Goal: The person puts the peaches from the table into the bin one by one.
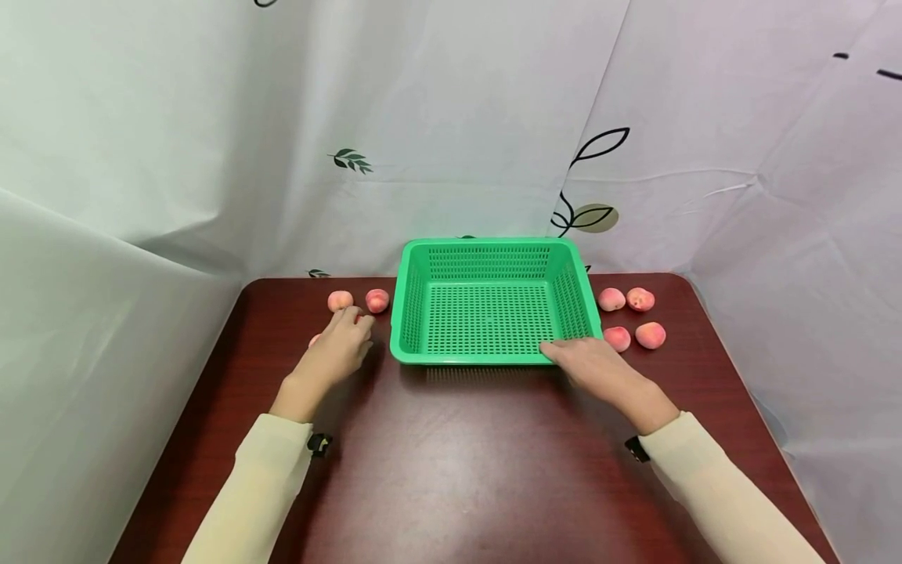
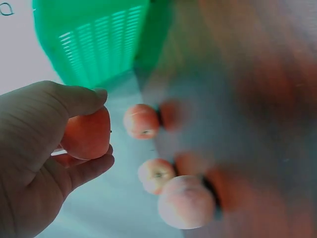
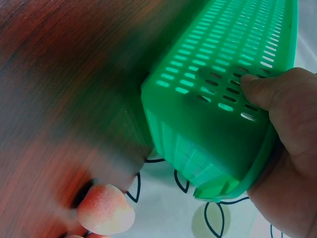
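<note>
My left hand (image 1: pixel 337 345) is over the left side of the table, gripping a peach (image 2: pixel 88 135) between thumb and fingers; the head view mostly hides this fruit behind the hand. Close by lie one peach (image 1: pixel 340 301), another peach (image 1: pixel 377 300) beside the basket, and a third (image 1: pixel 313 340) partly covered by the hand. A green plastic basket (image 1: pixel 486 359) with slotted walls stands at the table's back middle, nothing inside it. At its front right corner my right hand (image 1: pixel 599 368) holds the rim, the thumb (image 3: pixel 255 89) against the wall in the right wrist view.
Several peaches sit to the right of the basket, among them one peach (image 1: pixel 650 335) nearest the right edge. Beneath everything is a dark red wooden table (image 1: pixel 458 470). A pale curtain (image 1: pixel 451 117) with leaf prints hangs right behind it and along both sides.
</note>
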### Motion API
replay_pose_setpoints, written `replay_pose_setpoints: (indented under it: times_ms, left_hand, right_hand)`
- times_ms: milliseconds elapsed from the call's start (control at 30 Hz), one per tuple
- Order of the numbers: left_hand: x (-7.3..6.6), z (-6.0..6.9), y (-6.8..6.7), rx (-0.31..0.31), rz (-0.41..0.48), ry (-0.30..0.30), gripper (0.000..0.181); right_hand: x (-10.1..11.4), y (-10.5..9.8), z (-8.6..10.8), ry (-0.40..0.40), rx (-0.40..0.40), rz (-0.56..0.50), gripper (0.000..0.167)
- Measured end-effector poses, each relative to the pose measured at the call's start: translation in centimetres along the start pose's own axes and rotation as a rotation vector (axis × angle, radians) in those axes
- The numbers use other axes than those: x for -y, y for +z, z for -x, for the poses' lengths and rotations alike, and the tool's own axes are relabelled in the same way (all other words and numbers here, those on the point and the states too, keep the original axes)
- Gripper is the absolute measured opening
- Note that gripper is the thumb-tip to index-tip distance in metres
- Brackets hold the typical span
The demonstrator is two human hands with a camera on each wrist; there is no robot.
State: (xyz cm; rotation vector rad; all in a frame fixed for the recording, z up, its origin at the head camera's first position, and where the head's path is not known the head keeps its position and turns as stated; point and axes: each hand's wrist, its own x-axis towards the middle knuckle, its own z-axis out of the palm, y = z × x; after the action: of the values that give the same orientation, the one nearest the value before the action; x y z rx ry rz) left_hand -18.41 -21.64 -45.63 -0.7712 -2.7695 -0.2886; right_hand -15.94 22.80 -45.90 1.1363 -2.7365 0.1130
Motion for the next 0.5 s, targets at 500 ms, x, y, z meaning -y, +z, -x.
replay_pose_setpoints:
  times_ms: [500]
  left_hand:
    - [-1.3,-1.4,-2.4,-0.16,-0.055,0.141,0.024]
  right_hand:
    - [0.0,0.2,-0.2,0.001,0.013,0.0,0.03]
